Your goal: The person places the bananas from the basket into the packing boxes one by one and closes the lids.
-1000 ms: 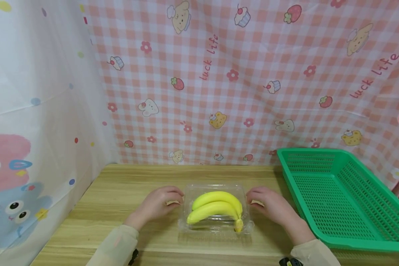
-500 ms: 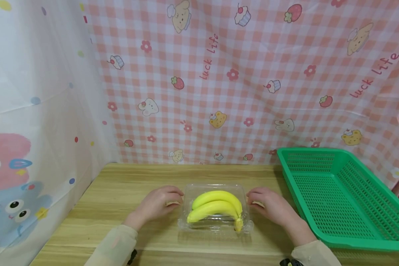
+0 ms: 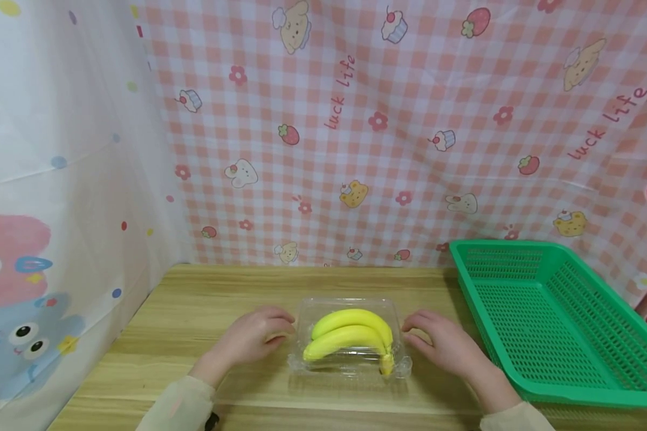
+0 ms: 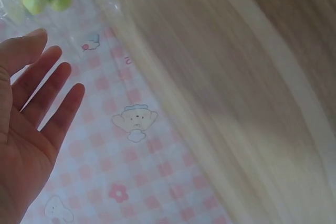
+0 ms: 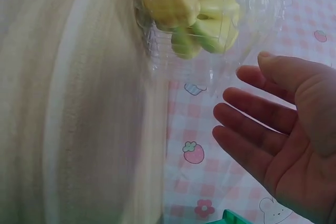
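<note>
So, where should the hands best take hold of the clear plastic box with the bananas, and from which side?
Probably at its two short ends, one hand per side. The clear box lies flat on the table, with the bananas filling its middle and its thin rim jutting out at each end. The left hand and right hand already flank those ends, fingers open.

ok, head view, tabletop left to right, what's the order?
left hand → clear plastic box of bananas → right hand → green basket
</note>
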A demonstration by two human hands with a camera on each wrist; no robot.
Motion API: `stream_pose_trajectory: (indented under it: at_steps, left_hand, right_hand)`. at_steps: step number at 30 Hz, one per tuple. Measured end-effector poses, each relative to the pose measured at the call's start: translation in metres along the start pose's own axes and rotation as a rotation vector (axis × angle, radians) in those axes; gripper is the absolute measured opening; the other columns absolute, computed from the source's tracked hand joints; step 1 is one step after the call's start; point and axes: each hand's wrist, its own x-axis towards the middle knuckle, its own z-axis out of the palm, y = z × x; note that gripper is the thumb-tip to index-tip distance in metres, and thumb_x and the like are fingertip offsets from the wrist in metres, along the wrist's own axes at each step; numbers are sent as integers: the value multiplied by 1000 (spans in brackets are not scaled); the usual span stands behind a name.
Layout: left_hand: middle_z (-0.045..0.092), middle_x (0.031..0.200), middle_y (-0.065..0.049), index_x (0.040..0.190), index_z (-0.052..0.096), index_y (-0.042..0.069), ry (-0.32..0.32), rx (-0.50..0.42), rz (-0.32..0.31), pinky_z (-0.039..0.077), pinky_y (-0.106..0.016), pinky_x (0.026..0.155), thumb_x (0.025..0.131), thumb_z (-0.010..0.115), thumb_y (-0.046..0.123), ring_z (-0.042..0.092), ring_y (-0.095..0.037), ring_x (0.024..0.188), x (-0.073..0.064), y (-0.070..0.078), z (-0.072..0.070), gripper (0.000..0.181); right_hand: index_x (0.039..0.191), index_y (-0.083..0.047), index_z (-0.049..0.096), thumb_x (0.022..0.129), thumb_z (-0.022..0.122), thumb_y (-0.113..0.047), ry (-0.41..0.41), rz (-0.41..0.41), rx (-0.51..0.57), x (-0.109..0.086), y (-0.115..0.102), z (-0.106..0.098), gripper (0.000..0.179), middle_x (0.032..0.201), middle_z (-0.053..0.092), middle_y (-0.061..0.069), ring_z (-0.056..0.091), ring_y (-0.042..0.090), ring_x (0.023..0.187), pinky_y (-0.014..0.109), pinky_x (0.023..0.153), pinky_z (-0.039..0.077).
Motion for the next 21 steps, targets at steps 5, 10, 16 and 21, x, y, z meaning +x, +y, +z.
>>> stream_pose_trajectory:
  at_steps: [5,10,16,21]
  left_hand:
    - [70,110,-4,97,75,11,-24,-36,-68,57,-36,90,78,81,0,65,-22,103,-3,7,-4,22]
    - [69,111,-3,99,75,11,-34,-113,-144,56,-38,90,81,80,3,64,-22,105,-6,12,-8,21]
    - [69,111,-4,103,74,8,-16,-273,-246,58,-37,86,85,77,3,65,-23,103,-8,18,-12,19]
    - [70,107,-10,105,73,2,12,-503,-393,59,-24,75,88,73,2,67,-26,96,-11,24,-14,17]
  right_hand:
    - [97,-18,70,89,74,-12,29,59,90,-3,-2,1,11,101,67,-6,65,16,91,36,78,59]
    - [99,-17,70,92,71,-14,31,117,195,-6,-3,0,8,102,66,-5,66,19,93,38,79,60]
    - [103,-9,68,94,69,-12,35,173,353,-8,-4,1,9,101,66,0,66,18,92,26,75,60]
    - [111,2,65,94,69,-11,34,254,467,-10,-5,2,22,102,68,6,66,19,89,28,76,59]
